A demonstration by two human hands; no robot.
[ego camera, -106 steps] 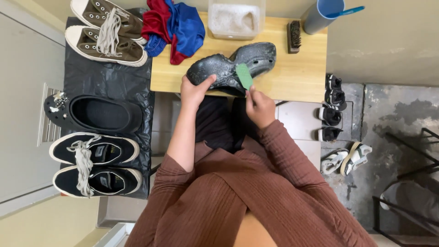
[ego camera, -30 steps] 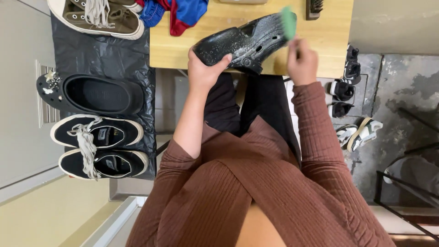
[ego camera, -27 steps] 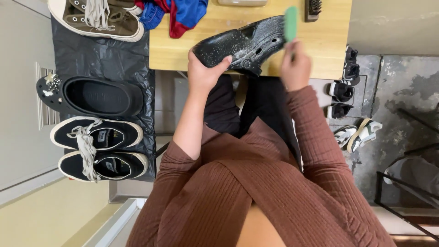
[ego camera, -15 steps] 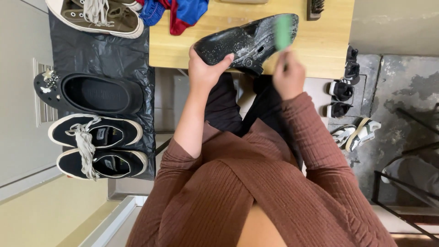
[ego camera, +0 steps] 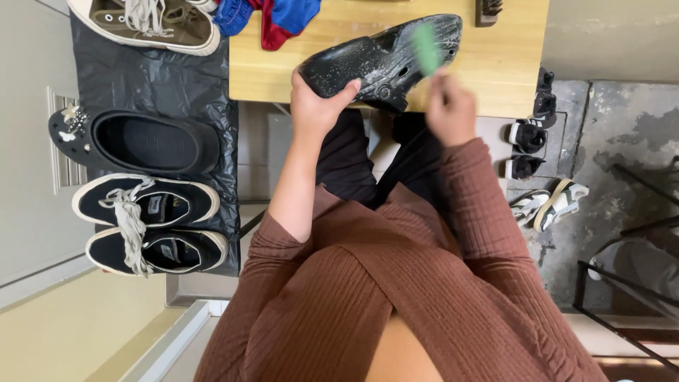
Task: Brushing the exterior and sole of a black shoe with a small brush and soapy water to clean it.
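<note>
Left hand (ego camera: 320, 106) is clamped around the heel end of a black clog (ego camera: 382, 62), thumb on the sole side and fingers curled beneath, so the shoe is held sole-up over the near edge of a wooden table (ego camera: 495, 64); that grip looks meant to steady the clog and turn its wet, foam-flecked underside toward the person. Right hand (ego camera: 449, 110) is closed on a green scrubber (ego camera: 426, 47), which shows as a blurred streak, so how the fingers pinch it cannot be told exactly; the scrubber lies against the toe half of the clog, just above and ahead of that hand. From the head camera, the only view, the clog sits between the 2 hands, touching both the left palm and the scrubber, and tilts with the toe toward the far right. On the table behind it are a red and blue cloth (ego camera: 272, 18) and a dark brush (ego camera: 488, 8) at the far edge. To the left, a black plastic sheet (ego camera: 163, 92) carries 1 matching black clog (ego camera: 138, 141), 2 black sneakers (ego camera: 148, 226) and a brown sneaker (ego camera: 148, 25), laid side by side. More small shoes (ego camera: 541, 170) lie on the grey floor at the right.
</note>
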